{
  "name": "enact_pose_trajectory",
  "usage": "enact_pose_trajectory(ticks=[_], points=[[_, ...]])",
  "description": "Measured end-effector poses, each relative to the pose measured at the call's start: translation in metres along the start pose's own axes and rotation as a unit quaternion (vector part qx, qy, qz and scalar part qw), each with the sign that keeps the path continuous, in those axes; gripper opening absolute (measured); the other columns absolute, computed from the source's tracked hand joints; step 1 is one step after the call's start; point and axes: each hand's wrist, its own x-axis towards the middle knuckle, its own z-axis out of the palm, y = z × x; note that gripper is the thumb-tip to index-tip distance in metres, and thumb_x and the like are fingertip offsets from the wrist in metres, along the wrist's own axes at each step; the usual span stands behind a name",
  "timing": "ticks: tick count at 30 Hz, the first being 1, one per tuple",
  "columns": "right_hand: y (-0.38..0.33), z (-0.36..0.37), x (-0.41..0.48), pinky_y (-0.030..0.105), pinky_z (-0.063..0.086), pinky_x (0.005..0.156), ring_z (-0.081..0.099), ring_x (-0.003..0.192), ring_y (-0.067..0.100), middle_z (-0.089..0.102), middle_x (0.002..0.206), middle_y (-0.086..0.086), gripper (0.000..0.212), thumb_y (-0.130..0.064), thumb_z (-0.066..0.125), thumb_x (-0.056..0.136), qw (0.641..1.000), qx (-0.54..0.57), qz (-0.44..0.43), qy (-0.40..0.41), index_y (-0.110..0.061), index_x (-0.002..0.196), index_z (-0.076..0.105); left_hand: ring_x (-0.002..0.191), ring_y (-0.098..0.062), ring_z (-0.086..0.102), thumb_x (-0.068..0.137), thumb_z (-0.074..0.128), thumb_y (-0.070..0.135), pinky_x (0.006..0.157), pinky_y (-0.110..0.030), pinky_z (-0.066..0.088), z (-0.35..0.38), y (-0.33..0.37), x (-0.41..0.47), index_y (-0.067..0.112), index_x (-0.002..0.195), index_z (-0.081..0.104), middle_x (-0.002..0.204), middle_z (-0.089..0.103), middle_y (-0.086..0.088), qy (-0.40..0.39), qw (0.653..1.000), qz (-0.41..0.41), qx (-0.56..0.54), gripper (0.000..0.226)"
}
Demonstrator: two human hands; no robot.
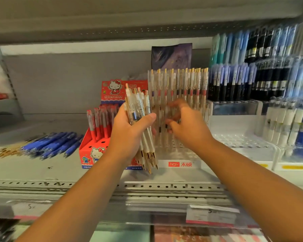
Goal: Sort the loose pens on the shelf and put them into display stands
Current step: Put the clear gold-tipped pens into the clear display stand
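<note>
Gold-tipped pens (142,119): bundle held tips-down in left hand (128,133), fingers wrapped round it, just in front of clear hesu display stand (182,151). Right hand (187,126) at stand rows, fingers curled, blurred; cannot tell whether it holds a pen. Best method: one pen at a time, tip into free hole, clips aligned. Loose blue pens (54,145) lie well left on shelf (42,170).

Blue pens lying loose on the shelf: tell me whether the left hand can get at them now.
Likely reach, yes: open shelf lies in front of the blue pens. But the left hand grips a bundle of clear pens, so it probably cannot pick them up.
</note>
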Motion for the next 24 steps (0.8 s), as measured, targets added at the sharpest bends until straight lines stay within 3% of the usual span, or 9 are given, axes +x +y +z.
enact_pose_trajectory(ticks=[4,8,12,16,19,22,24], points=[[-0.004,-0.001,-0.005,0.037,0.059,0.066,0.065,0.069,0.014,0.065,0.082,-0.001,0.046,-0.02,0.068,0.09,1.0,0.002,0.001,0.012,-0.024,0.13,0.045,0.098,-0.019,0.07,0.079,0.073,0.028,0.092,-0.05,0.054,0.001,-0.001,-0.001,0.029,0.114,0.062,0.104,0.073,0.004,-0.007,1.0,0.001,-0.007,0.037],[-0.007,-0.002,-0.007,0.036,0.059,0.07,0.066,0.073,0.014,0.066,0.087,-0.001,0.048,-0.019,0.068,0.091,1.0,-0.003,0.007,0.016,-0.02,0.132,0.044,0.098,-0.013,0.07,0.083,0.073,0.022,0.086,-0.034,0.055,0.001,-0.002,-0.001,0.024,0.117,0.06,0.104,0.073,0.007,-0.011,1.0,0.006,-0.028,0.036],[-0.005,0.0,-0.01,0.028,0.056,0.06,0.063,0.067,0.008,0.064,0.08,-0.005,0.049,-0.021,0.069,0.09,0.999,-0.028,-0.012,0.009,-0.023,0.131,0.042,0.086,-0.017,0.07,0.088,0.071,0.014,0.085,-0.044,0.056,0.002,-0.003,-0.001,0.022,0.114,0.06,0.093,0.073,0.007,-0.027,0.999,0.001,-0.041,0.029],[0.003,-0.002,-0.012,0.026,0.054,0.067,0.063,0.073,0.005,0.066,0.085,-0.008,0.049,-0.026,0.069,0.089,0.998,-0.037,-0.038,-0.019,-0.027,0.131,0.044,0.079,-0.019,0.068,0.088,0.071,0.013,0.079,-0.045,0.056,0.002,-0.005,0.0,0.024,0.11,0.061,0.088,0.071,0.008,-0.033,0.998,-0.007,-0.061,0.026],[0.005,-0.005,-0.011,0.03,0.055,0.071,0.061,0.078,0.007,0.065,0.091,-0.007,0.043,-0.03,0.068,0.09,0.996,-0.064,-0.057,0.022,-0.024,0.129,0.052,0.08,-0.02,0.068,0.085,0.073,0.02,0.078,-0.047,0.057,0.002,-0.007,0.0,0.028,0.108,0.061,0.091,0.072,0.006,-0.04,0.998,-0.009,-0.055,0.027],[-0.004,-0.008,-0.013,0.02,0.052,0.069,0.059,0.08,0.003,0.062,0.092,-0.011,0.028,-0.028,0.063,0.092,0.992,0.067,-0.065,0.084,-0.026,0.119,0.057,0.087,-0.022,0.069,0.08,0.073,0.027,0.084,-0.05,0.056,0.002,-0.008,0.0,0.031,0.109,0.062,0.097,0.073,0.005,-0.049,0.998,-0.009,-0.044,0.031],[-0.016,-0.01,-0.016,0.019,0.053,0.071,0.061,0.084,0.003,0.065,0.095,-0.01,0.023,-0.023,0.062,0.094,0.976,0.197,-0.075,0.057,-0.025,0.117,0.06,0.095,-0.019,0.07,0.079,0.072,0.025,0.085,-0.045,0.056,0.002,-0.008,0.001,0.03,0.111,0.062,0.102,0.074,0.005,-0.057,0.997,-0.002,-0.046,0.034]])
